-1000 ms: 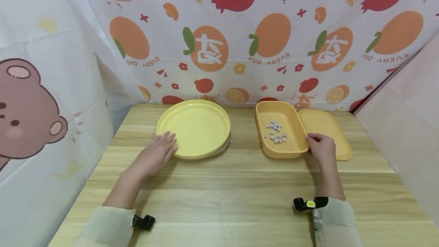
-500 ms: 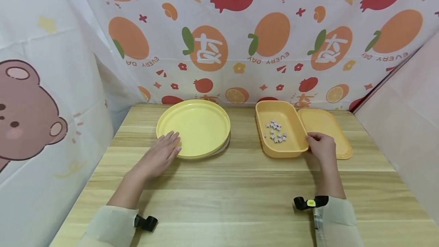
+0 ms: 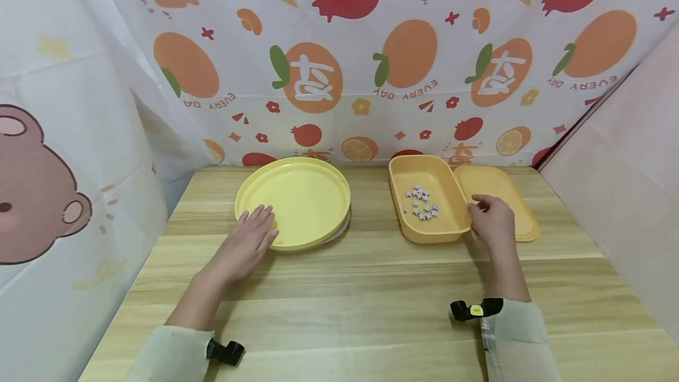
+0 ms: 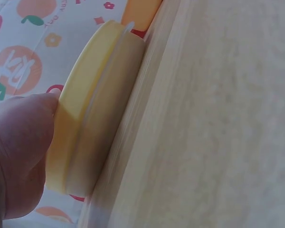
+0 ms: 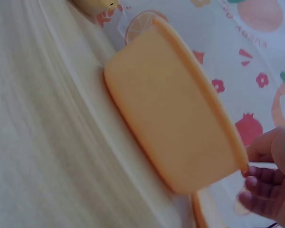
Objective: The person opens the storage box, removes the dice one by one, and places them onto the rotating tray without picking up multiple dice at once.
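Observation:
My left hand (image 3: 245, 244) lies with fingers straight over the near-left rim of a yellow round tray (image 3: 307, 199), its thumb beside the edge. In the left wrist view, a pale round base (image 4: 109, 99) shows beneath the yellow rim (image 4: 80, 109). My right hand (image 3: 493, 223) is at the near-right corner of an orange rectangular box (image 3: 432, 237), thumb and index finger parted right at the rim. The right wrist view has its loosely bent fingers (image 5: 261, 187) next to that corner. Several small white dice (image 3: 421, 202) lie loose on the box floor.
An orange lid (image 3: 493, 184) lies flat on the wooden table (image 3: 361, 305), just right of the box. A fruit-print cloth (image 3: 355, 87) hangs behind the table, and a bear-print cloth (image 3: 69, 134) hangs at the left.
The right index finger has lifted from the box rim, which thumb and finger pinched before. My left hand has slid slightly onto the tray. The head view has shifted a little.

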Tool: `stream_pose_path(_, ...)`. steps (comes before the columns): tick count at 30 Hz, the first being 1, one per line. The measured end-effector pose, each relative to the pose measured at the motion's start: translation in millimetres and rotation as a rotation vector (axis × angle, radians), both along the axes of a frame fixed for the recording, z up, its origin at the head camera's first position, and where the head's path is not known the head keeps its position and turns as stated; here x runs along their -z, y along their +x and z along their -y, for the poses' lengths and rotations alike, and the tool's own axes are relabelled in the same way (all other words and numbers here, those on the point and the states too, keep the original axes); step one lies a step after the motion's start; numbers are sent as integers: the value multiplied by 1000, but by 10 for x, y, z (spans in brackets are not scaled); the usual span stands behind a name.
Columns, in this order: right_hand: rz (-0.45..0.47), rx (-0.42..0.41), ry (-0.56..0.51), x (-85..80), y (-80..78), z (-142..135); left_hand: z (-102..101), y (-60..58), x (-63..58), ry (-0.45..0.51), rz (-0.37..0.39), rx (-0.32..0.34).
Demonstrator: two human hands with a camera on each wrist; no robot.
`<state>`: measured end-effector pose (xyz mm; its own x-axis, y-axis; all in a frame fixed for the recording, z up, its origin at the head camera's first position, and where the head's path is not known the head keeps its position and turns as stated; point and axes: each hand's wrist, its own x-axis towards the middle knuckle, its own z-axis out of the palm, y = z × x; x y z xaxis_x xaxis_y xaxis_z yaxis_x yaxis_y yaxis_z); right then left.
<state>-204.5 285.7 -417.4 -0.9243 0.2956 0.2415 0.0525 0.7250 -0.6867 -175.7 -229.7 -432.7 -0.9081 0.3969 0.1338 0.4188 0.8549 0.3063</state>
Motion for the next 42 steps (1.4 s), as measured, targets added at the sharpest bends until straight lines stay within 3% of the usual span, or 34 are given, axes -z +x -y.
stream_pose_path(3, -106, -49, 71, -49, -27, 128, 16, 11, 6, 17, -8, -3)
stream_pose_path(5, -121, -120, 98, -85, -55, 239, 20, 12, 21, 22, -18, -5)
stream_pose_path(11, 54, -388, 206, -172, -231, 592, 9, 9, 57, 28, -36, -14)
stream_pose_path(18, 236, -532, 339, -155, -500, 894, 40, 17, 68, 46, -36, -27)
stream_pose_path(22, 364, -537, 371, -95, -572, 979, 40, 21, 57, 53, -34, -30)
stream_pose_path(25, 407, -523, 384, -49, -596, 1009, 40, 23, 50, 53, -35, -30)
stream_pose_path(33, 368, -508, 402, 48, -588, 1018, 57, 8, 32, 69, -36, -41)
stream_pose_path(42, 351, -491, 411, 81, -607, 1025, 180, -17, 52, 27, -59, -126)
